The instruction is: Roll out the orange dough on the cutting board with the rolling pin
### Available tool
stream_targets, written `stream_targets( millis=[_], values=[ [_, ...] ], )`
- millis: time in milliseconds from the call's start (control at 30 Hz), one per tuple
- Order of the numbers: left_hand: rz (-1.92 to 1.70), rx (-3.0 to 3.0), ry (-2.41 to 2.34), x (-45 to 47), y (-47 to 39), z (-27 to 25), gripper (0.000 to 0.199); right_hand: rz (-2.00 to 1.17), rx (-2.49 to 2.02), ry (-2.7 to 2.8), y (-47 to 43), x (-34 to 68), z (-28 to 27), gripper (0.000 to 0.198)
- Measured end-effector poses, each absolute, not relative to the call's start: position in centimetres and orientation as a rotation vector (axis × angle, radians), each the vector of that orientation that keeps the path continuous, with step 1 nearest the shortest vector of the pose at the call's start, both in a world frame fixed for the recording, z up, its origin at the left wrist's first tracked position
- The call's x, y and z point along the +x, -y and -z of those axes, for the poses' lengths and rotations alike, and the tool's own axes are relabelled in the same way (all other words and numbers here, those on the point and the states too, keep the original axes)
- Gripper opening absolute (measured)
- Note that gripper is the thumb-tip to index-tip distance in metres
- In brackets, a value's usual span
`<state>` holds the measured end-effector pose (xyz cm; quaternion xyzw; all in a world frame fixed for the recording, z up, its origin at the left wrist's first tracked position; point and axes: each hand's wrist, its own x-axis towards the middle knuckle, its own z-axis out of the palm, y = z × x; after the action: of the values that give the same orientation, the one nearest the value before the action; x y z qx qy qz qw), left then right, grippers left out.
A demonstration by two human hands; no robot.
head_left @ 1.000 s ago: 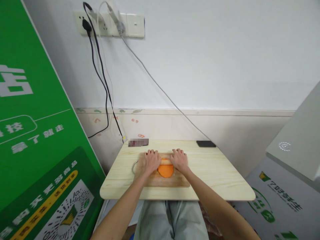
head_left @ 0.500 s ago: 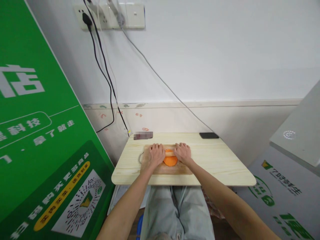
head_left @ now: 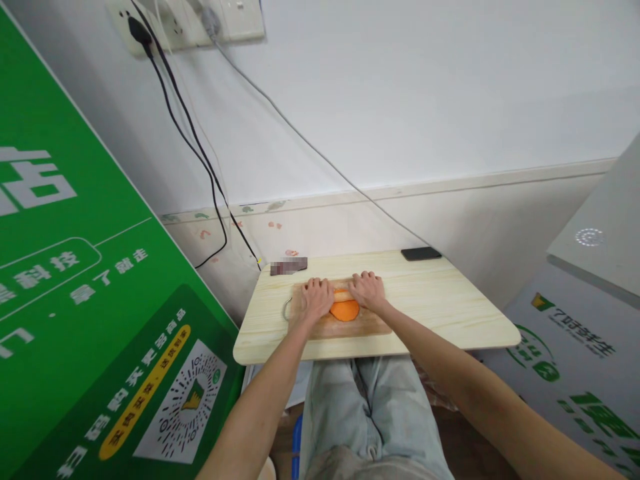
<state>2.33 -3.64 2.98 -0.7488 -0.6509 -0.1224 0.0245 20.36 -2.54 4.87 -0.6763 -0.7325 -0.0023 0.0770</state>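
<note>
A flat, rounded sheet of orange dough [head_left: 345, 311] lies on a wooden board [head_left: 360, 329] near the front of the small table. Across its far part rests a pale wooden rolling pin [head_left: 343, 296], with a strip of orange showing beyond it. My left hand [head_left: 317, 298] is closed over the pin's left end, and my right hand [head_left: 368, 291] grips the right end. Both ends of the pin are hidden under my fingers. A metal ring handle [head_left: 287, 309] sticks out at the board's left side.
The light wood table [head_left: 440, 320] stands against the wall. At its back lie a phone [head_left: 421, 254] on the right and a dark blurred item [head_left: 289, 266] on the left. Cables [head_left: 210, 177] hang down from wall sockets. A green panel [head_left: 115, 267] borders the left, a white cabinet [head_left: 600, 233] the right.
The head view has tilted, so the table now appears slanted and a little further right. Both hands stay on the rolling pin, which has hardly shifted over the dough.
</note>
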Motion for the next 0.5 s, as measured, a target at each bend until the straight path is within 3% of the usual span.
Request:
stream_targets(
  millis=[500],
  values=[
    [0.357, -2.39, 2.011, 2.2, 5.9, -2.3, 0.052, 0.088, -1.862, 2.181, 6.1, 20.8, -4.0, 0.042]
  ],
)
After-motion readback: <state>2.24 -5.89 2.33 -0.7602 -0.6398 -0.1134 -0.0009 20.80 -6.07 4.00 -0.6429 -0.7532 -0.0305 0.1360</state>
